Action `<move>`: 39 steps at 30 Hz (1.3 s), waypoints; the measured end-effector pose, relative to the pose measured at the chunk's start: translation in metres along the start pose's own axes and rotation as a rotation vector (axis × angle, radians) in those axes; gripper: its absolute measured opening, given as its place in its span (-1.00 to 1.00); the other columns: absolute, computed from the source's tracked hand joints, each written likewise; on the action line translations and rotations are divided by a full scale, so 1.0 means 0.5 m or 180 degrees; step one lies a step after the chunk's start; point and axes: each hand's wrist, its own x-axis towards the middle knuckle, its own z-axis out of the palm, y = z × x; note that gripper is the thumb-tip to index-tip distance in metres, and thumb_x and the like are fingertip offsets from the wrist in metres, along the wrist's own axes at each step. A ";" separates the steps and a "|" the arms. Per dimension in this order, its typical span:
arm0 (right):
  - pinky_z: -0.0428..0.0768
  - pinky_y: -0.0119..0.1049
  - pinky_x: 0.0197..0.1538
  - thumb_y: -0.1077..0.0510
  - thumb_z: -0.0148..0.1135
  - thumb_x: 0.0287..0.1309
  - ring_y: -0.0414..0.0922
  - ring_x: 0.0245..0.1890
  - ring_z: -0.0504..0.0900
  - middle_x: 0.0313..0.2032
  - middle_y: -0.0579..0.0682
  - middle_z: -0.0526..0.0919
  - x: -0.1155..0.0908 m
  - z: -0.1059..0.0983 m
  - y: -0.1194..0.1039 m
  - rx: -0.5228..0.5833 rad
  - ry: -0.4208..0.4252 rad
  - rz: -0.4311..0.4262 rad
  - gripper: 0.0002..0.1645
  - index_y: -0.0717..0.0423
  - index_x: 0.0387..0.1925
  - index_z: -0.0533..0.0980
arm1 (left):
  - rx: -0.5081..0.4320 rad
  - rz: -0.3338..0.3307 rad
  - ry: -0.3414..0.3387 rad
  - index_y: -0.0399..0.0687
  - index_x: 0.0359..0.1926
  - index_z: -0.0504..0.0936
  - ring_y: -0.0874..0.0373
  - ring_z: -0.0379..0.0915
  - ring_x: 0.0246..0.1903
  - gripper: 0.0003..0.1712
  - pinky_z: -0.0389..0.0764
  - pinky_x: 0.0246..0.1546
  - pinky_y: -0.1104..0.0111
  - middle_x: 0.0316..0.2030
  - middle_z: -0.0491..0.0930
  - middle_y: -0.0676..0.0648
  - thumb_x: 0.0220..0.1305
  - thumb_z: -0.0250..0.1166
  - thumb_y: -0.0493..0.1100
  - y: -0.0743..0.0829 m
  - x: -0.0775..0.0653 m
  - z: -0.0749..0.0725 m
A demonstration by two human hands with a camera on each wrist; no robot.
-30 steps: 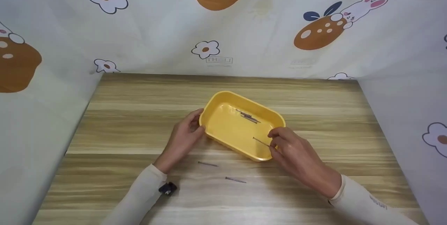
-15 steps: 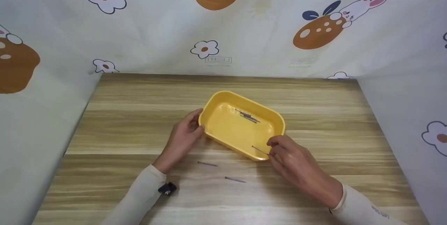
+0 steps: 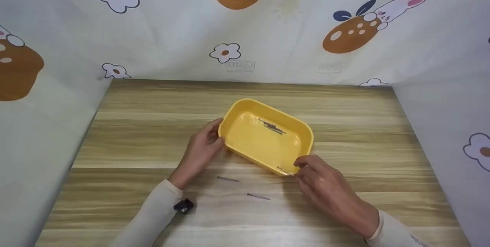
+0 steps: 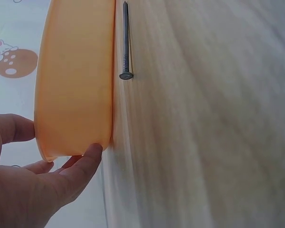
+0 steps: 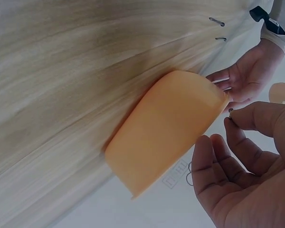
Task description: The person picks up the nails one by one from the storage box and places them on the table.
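Observation:
A yellow plastic tray point(image 3: 249, 139) stands at an angle on the wooden table, with several nails point(image 3: 273, 127) lying together in it along the far wall. At its left end my left hand point(image 3: 196, 153) grips the corner; the left wrist view puts fingers against the tray's end wall point(image 4: 76, 85). Between thumb and index finger my right hand point(image 3: 325, 185) pinches one nail point(image 3: 285, 170), its head pointing left over the tray's near right rim. On the table in front of the tray lie two more nails, one nearer the tray point(image 3: 228, 179) and one closer to me point(image 3: 258, 196).
Behind the wooden table point(image 3: 153, 132) and on both sides hangs a pale sheet point(image 3: 172, 28) printed with flowers, rabbits and brown fruit shapes. A small black device point(image 3: 184, 206) sits at the left wrist beside the sleeve.
My right hand has drawn back toward me with the pinched nail, from over the tray's floor to its near rim. My left hand and the tray have stayed put.

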 end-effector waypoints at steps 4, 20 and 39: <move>0.76 -0.38 -0.11 0.41 0.59 0.00 -0.19 -0.08 0.74 0.02 -0.05 0.66 -0.005 0.001 -0.006 0.0002 0.0107 -0.0073 -0.79 0.13 -0.31 0.77 | -0.0004 -0.0002 -0.0001 -0.28 0.58 0.45 -0.11 0.61 0.33 -0.32 0.64 0.34 0.07 0.29 0.66 -0.28 0.49 0.31 -0.34 0.002 0.000 -0.001; 0.75 -0.38 -0.03 0.37 0.57 0.05 -0.20 -0.04 0.76 0.09 -0.08 0.66 -0.045 0.030 -0.027 0.0218 0.0123 -0.0262 -0.66 0.14 -0.09 0.81 | -0.0047 0.0101 -0.0057 -0.27 0.58 0.44 -0.08 0.65 0.26 -0.32 0.66 0.26 0.16 0.25 0.68 -0.26 0.49 0.30 -0.32 -0.002 -0.001 -0.003; 0.71 -0.36 0.14 0.33 0.62 0.12 -0.20 0.07 0.72 0.07 -0.09 0.65 -0.069 0.061 -0.022 0.0342 -0.0132 -0.0098 -0.73 0.13 -0.11 0.78 | -0.0095 0.0063 -0.0050 -0.27 0.58 0.45 -0.10 0.61 0.32 -0.32 0.65 0.33 0.08 0.28 0.66 -0.26 0.49 0.30 -0.34 -0.003 -0.001 -0.002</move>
